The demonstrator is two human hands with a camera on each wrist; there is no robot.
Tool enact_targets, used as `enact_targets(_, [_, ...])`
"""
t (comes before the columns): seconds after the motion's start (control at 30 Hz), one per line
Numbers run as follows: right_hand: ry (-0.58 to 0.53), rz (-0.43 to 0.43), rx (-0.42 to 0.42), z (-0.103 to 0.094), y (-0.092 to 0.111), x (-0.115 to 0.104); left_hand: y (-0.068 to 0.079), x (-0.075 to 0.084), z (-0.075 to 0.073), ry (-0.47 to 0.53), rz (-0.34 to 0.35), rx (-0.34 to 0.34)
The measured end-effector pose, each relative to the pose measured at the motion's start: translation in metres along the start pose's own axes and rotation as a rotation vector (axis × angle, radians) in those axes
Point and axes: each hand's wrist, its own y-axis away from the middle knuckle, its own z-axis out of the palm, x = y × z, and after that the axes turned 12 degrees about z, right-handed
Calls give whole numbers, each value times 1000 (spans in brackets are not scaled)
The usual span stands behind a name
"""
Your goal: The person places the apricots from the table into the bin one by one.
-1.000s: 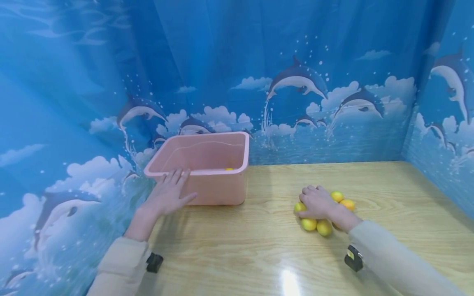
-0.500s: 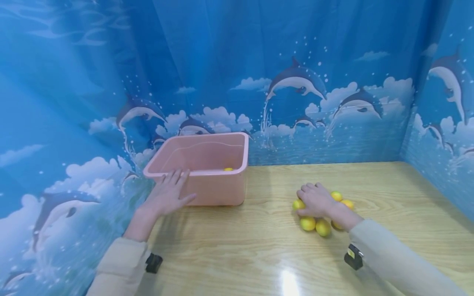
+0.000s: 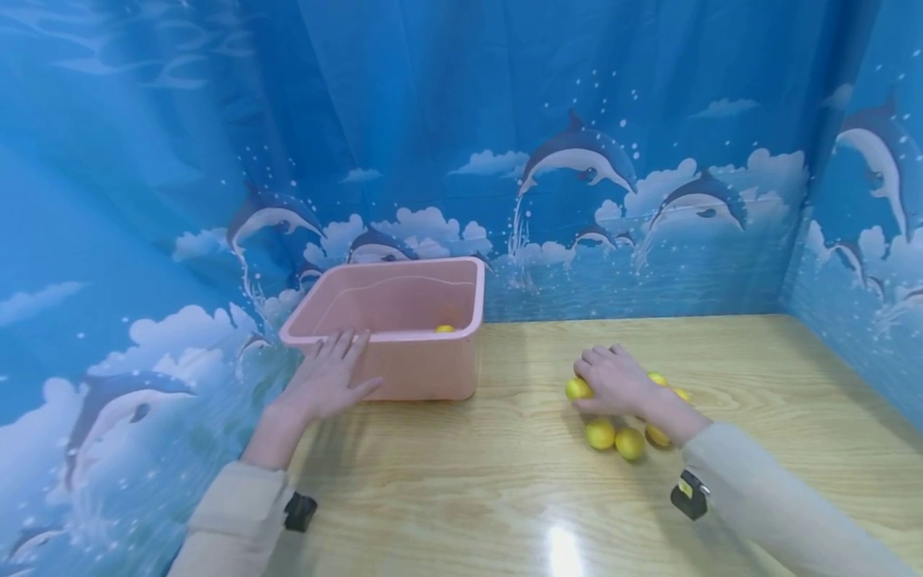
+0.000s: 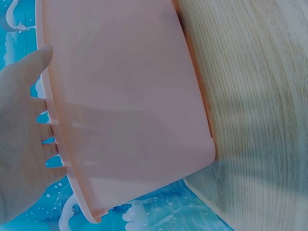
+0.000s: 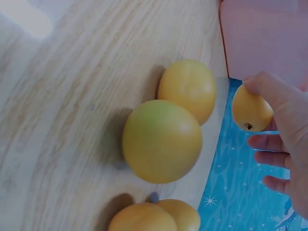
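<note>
My right hand (image 3: 616,383) pinches a small, smooth yellow fruit (image 3: 578,389) between thumb and fingers, raised above the table. In the right wrist view, the dark stem end of this yellow fruit (image 5: 252,110) shows below the thumb, while the other fingers are spread apart from it. Several similar yellow fruits (image 3: 630,443) lie under and around that wrist. On the left, my left hand (image 3: 328,378) rests on the near rim of a pink plastic bin (image 3: 425,370), fingers straight and thumb spread along the outer wall. Inside the bin, one yellow fruit (image 3: 444,328) peeks over the rim.
The light wood table (image 3: 461,497) reaches back to a blue dolphin-print curtain (image 3: 433,120), which also hangs along the left and right sides. The bin stands close to the curtain at the back left. Black wrist cameras are worn at both sleeves.
The right hand has lifted slightly up and back with the pinched fruit, leaving the fruits in front of it more exposed. The left hand and the bin hold their places.
</note>
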Motion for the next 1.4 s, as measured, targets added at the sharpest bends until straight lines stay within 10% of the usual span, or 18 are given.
enact_targets(0.33, [-51,-59,116,-13,-13,-1,-2,-1,-2,-5,14,5])
enact_targets(1.4, [-77,-57,133,-60,-62,-35,0,-3,-1,-22,27,7])
